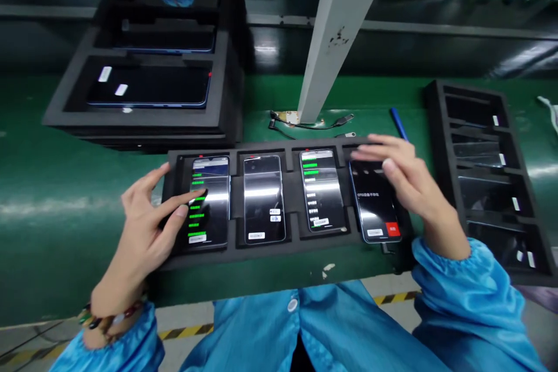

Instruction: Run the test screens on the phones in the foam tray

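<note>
The left hand [143, 232], fingers spread and holding nothing, touched the leftmost phone [209, 202] at its 3 o'clock; the right hand [403, 177], open, rested on the rightmost phone [375, 203], its long axis toward 12 o'clock.

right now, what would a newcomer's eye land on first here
Four phones in a black foam tray at the near edge of the green bench, their screens lit. The left hand taps the leftmost phone, which shows green bars; the right hand rests over the rightmost phone, which shows a red button. A stack of foam trays sits at back left.
</note>
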A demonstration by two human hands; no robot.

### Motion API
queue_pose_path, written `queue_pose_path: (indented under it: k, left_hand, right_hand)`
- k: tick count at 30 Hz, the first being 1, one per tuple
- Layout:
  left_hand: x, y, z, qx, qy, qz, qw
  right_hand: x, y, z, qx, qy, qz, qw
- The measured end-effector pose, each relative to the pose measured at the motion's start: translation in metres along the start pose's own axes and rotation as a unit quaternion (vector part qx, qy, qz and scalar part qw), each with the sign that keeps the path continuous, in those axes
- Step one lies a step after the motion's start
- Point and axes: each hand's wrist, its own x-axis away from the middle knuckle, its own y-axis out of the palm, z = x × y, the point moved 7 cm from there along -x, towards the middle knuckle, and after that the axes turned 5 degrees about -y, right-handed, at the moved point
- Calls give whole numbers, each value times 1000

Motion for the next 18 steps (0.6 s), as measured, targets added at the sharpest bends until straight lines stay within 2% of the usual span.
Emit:
queue_pose_path:
  k: [2,4,11,18]
  left_hand:
    - [-3,0,1,-8,-7,-4,1000]
    - [-7,1,0,-6,-23,-2,1000]
    - [-10,7,0,-8,-39,8,999]
    - [-3,3,-1,5,-32,24,999]
  right_hand:
    - [0,20,-12,-18,-35,-90,995]
    - [-2,37,-23,-15,-56,-145,988]
    - [1,47,-42,12,-111,-159,981]
    - [14,50,-45,48,-130,-161,977]
